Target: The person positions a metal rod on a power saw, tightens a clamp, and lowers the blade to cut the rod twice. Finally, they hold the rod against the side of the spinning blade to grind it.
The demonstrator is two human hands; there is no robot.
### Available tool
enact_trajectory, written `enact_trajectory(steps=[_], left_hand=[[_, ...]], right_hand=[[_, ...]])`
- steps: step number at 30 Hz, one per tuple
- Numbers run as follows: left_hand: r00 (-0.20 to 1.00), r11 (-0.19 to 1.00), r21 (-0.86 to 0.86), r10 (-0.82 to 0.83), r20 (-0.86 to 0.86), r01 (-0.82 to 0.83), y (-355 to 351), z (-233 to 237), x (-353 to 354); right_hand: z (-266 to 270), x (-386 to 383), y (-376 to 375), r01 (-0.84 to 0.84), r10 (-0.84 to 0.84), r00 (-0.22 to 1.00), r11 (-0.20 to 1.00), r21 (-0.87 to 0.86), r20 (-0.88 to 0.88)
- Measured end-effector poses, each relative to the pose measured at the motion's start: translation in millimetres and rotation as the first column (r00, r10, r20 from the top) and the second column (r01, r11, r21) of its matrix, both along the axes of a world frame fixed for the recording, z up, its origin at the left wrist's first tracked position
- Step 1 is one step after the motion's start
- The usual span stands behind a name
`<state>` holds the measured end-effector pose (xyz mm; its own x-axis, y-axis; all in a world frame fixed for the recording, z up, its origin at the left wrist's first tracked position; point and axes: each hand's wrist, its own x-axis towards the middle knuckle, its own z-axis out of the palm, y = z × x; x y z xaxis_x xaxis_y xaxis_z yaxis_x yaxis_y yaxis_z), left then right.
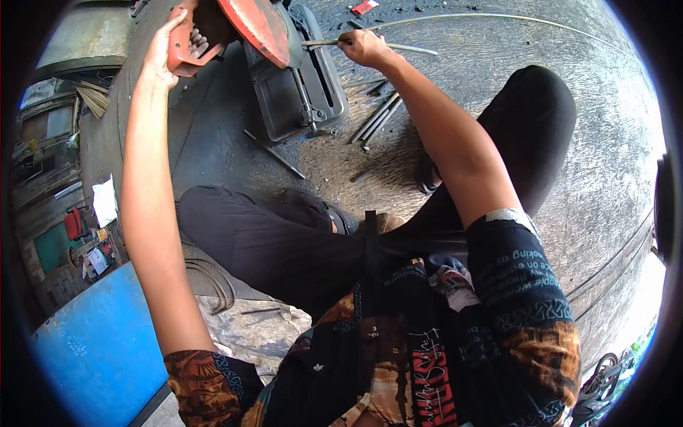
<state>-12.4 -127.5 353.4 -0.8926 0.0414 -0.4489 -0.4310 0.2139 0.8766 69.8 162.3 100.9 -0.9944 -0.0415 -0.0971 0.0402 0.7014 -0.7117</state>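
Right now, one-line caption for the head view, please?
Seated person's left hand grips the handle of an orange chop saw; right hand holds a thin metal rod across its base.

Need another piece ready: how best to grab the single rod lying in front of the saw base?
Probably pinch the single rod near its middle from above, fingers across its length. It lies flat and slanted, thin, with bare floor both sides; its upper end nears the saw base.
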Motion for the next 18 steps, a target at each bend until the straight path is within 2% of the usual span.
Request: enact_trajectory(steps=[3, 5, 6, 7, 8, 9, 10, 11, 12, 14, 15, 16, 18], left_hand=[[1.000, 1.000, -0.018, 0.006, -0.012, -0.006, 0.7, 0.1, 3.6], [1.000, 0.999, -0.033, -0.004, 0.000, 0.004, 5.0, 0.9, 7.0], [0.992, 0.977, -0.207, 0.020, -0.122, -0.045, 8.0, 0.3, 8.0], [0.970, 0.924, -0.366, 0.021, -0.243, -0.112, 7.5, -2.2, 7.4], [0.970, 0.924, -0.366, 0.022, -0.241, -0.111, 5.0, -4.6, 3.8], [0.772, 0.730, -0.642, -0.261, -0.580, -0.235, 2.3, -5.5, -0.6], [0.439, 0.478, -0.741, -0.602, -0.667, -0.471, -1.2, -5.9, -3.7], [0.256, 0.567, -0.702, -0.669, -0.698, -0.431, 15.9, -0.2, 11.2], [0.256, 0.567, -0.702, -0.669, -0.698, -0.431, 26.6, 5.0, 21.9], [0.072, 0.587, -0.789, -0.792, -0.606, -0.183, 35.4, 9.3, 32.8], [0.389, 0.460, -0.878, -0.791, -0.473, -0.134, 25.7, 13.1, 32.7], [0.389, 0.459, -0.879, -0.792, -0.472, -0.132, 29.1, 12.8, 32.0], [0.061, 0.561, -0.806, -0.812, -0.580, -0.190, 37.4, 10.7, 30.8]], right_hand=[[-4.4, -6.5, -2.8, 0.013, -0.014, 1.000, 0.999, -0.033, -0.008], [3.1, -7.7, -6.3, -0.069, 0.071, 0.997, 0.996, 0.052, -0.040], [6.9, -9.2, -7.4, -0.068, 0.070, 0.997, 0.996, 0.052, -0.038], [11.6, -10.6, -8.3, -0.111, 0.116, 0.992, 0.986, 0.124, -0.041], [16.3, -12.0, -9.0, -0.153, 0.164, 0.986, 0.969, 0.196, -0.040], [21.6, -14.5, -10.0, -0.164, 0.184, 0.981, 0.954, 0.249, -0.061], [24.3, -18.3, -10.3, -0.167, 0.188, 0.980, 0.954, 0.248, -0.061], [25.9, -22.4, -10.0, -0.187, 0.217, 0.973, 0.941, 0.282, -0.081], [27.3, -25.8, -9.9, -0.204, 0.246, 0.964, 0.926, 0.317, -0.100], [30.3, -33.3, -14.7, -0.240, 0.288, 0.954, 0.904, 0.353, -0.088], [31.1, -35.6, -16.4, -0.257, 0.309, 0.948, 0.884, 0.391, -0.076], [35.7, -35.5, -16.7, -0.274, 0.330, 0.942, 0.862, 0.427, -0.062], [42.5, -30.2, -14.6, -0.279, 0.338, 0.940, 0.851, 0.446, -0.057]])
